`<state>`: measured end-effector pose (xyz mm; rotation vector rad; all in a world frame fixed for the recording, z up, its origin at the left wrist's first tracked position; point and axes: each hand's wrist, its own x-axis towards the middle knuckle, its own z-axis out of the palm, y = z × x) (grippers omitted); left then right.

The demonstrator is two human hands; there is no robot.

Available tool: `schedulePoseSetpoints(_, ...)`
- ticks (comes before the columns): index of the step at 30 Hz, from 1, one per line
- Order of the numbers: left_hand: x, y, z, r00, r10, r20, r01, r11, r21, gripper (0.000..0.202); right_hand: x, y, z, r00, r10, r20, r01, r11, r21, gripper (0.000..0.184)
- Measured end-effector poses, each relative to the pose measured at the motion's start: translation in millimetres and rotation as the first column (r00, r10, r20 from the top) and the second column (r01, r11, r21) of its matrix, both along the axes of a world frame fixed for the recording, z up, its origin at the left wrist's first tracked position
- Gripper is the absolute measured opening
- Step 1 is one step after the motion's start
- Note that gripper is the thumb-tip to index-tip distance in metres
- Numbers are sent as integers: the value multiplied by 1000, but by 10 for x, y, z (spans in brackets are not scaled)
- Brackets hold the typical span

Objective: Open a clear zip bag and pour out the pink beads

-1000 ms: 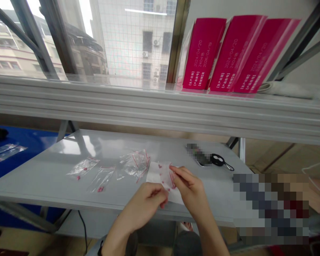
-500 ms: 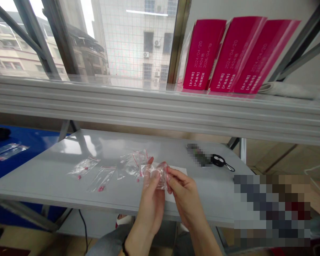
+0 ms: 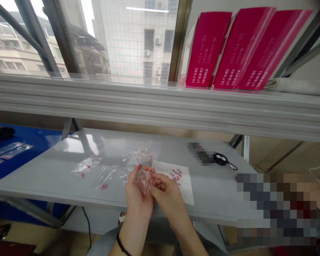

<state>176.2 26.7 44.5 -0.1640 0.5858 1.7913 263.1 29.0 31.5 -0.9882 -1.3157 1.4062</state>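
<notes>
At the lower centre of the frame I see a person's two bare hands over a pale grey table. The left hand is turned palm up, its fingers loosely curled and spread from the thumb, and a small clear zip-lock bag lies across it. The right hand has thumb and fingers closed in a pinch on the bag's red-lined edge. I cannot tell whether anything is inside that bag.

Just right of centre, partly behind the right hand, a white paper sheet bears scattered pink pellets. Just beyond the left hand is a heap of clear bags with red seal lines. Left of centre lie two more clear bags, a farther one and a nearer one, each with a few pink pellets. Toward the right, a black key fob with white eyes touches a blurred-out object. Three magenta boxes stand on a shelf, upper right.
</notes>
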Motion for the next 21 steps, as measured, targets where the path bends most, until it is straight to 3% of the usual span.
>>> schedulePoseSetpoints(3,-34,-1,35,998,26,64,-27,1000,10,13,-22,-26,-43,998,-43,-50,44,998,34,22)
schedulePoseSetpoints(5,-60,0,30,995,52,87,-53,999,11,15,-68,-53,-96,985,-140,-105,145,989,37,19)
schedulePoseSetpoints(9,-95,-5,6,991,73,109,-74,997,7,22,-202,-95,-161,872,-348,-344,311,937,-160,21)
schedulePoseSetpoints(14,-59,-25,47,994,95,51,-95,995,-8,31,-311,-100,-33,674,-430,-601,134,871,-473,20)
schedulePoseSetpoints(17,-23,-38,76,995,98,-2,-98,995,-20,31,-328,-84,45,634,-478,-607,51,809,-585,17)
schedulePoseSetpoints(21,-6,-40,54,994,83,-69,-83,997,4,33,-349,-50,88,592,-543,-595,48,761,-647,21)
